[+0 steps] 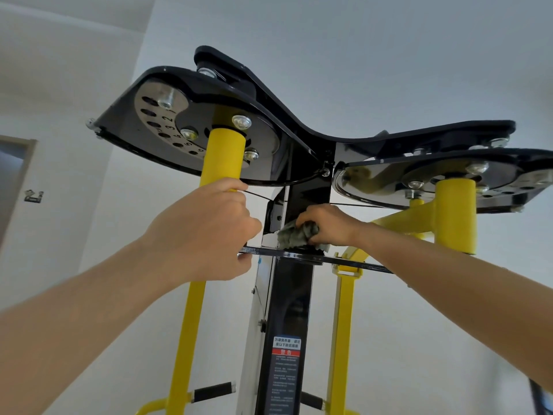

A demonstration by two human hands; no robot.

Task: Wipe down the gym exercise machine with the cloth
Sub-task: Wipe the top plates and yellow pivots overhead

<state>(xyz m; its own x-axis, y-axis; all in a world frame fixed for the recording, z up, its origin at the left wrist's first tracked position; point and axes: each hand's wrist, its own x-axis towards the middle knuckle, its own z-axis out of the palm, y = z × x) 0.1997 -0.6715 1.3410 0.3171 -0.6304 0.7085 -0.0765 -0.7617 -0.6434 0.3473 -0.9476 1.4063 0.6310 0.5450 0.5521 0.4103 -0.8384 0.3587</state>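
Now our right hand (326,224) squeezes the soft green cloth (296,233) on the black post (291,295). Our left hand (209,232), at nine o'clock, grips the yellow bar (191,310). We think it bunches easily.

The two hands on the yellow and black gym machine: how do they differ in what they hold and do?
The left hand is bare and closes on the thin black crossbar; the right hand presses a grey-green cloth on the black centre column. The left hand appears nearer and bigger. Both are raised overhead.
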